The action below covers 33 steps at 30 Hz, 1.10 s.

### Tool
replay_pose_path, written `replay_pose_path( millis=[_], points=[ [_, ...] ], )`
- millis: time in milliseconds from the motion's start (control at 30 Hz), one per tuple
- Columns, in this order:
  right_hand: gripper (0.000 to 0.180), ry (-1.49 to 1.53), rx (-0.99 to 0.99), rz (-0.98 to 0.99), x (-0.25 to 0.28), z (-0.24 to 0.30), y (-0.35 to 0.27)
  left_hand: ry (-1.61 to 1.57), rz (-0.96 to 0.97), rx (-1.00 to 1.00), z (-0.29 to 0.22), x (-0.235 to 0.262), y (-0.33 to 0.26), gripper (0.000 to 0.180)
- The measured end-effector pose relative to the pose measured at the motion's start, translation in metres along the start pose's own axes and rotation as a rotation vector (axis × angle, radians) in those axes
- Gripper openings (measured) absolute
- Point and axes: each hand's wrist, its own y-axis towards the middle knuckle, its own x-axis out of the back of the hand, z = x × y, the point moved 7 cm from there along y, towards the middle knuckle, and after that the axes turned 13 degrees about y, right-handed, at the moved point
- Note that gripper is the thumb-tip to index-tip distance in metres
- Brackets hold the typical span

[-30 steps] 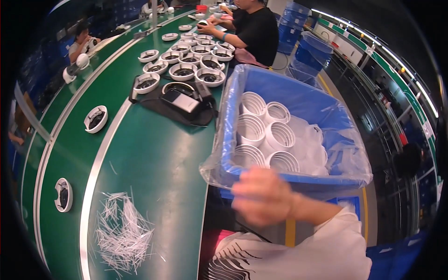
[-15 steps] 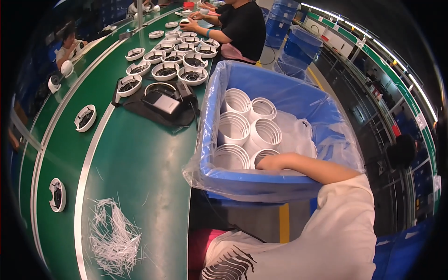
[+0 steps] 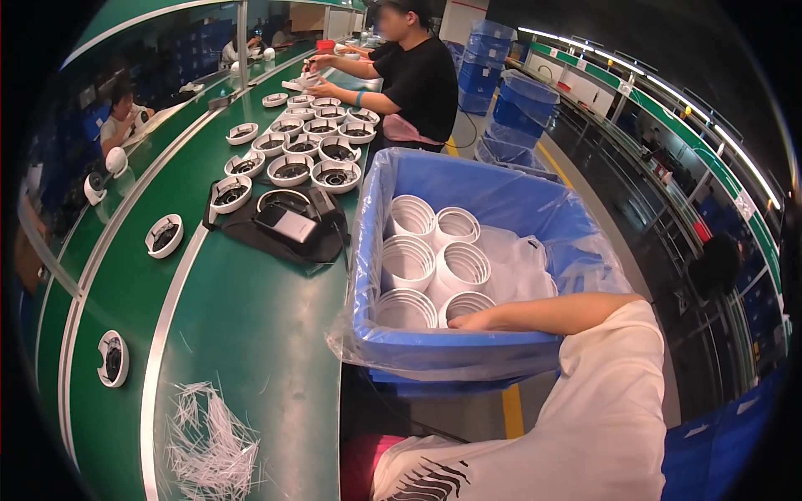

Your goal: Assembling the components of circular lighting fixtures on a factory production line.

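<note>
My right hand [image 3: 474, 321] reaches over the near side of a blue bin [image 3: 455, 336], its fingers drawn together at the mouth of a white ring stack [image 3: 468, 304]. The fingertips are partly hidden inside the rim. Several more stacks of white plastic rings stand upright beside it, among them a left near stack [image 3: 407, 307] and a middle stack [image 3: 408, 259]. Clear plastic film [image 3: 603, 250] lines the bin. A cloudy plastic bag [image 3: 510, 271] lies against the stacks on their right. My left hand is out of the picture.
Left of the bin runs a green worktable [image 3: 284, 367] with a pile of thin white strips [image 3: 213, 447]. A black bag [image 3: 276, 242] with a grey device [image 3: 292, 225] lies near several white housings [image 3: 291, 169]. A co-worker [image 3: 418, 88] stands beyond; stacked blue bins [image 3: 522, 108] stand behind.
The view has tilted up, so the bin and table sit lower in the picture. My right hand stays at the same ring stack; more of its fingers shows.
</note>
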Motion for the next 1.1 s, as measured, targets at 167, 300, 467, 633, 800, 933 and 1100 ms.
replay_pose_path(
  millis=[167, 300, 467, 633, 800, 933, 1100],
  points=[
    [0.058, -0.093, -0.01, -0.004, 0.003, 0.024, -0.024, -0.2, 0.063, -0.05, -0.02, -0.019, -0.014, 0.045],
    [0.06, -0.244, -0.005, 0.037, -0.001, 0.04, -0.044, -0.331, 0.128, -0.091, -0.034, -0.028, -0.032, 0.042],
    [0.056, -0.801, 0.098, -0.16, 0.033, 0.055, -0.068, -0.395, 0.158, -0.008, -0.024, -0.042, -0.062, 0.039],
    [0.051, -0.828, 0.484, -0.592, 0.014, 0.113, -0.126, -0.414, 0.082, 0.09, -0.017, -0.056, -0.08, 0.033],
    [0.048, -0.743, 0.886, -1.041, -0.033, 0.221, -0.187, -0.455, -0.081, 0.196, -0.01, -0.068, -0.097, 0.029],
    [0.036, -0.095, 1.555, -0.857, -0.09, 0.279, -0.193, -0.503, -0.263, 0.309, 0.013, -0.067, -0.111, 0.027],
    [0.025, 0.975, 1.233, 0.08, -0.17, 0.336, -0.011, -0.576, -0.286, 0.416, 0.026, -0.073, -0.116, 0.021]
  ],
)
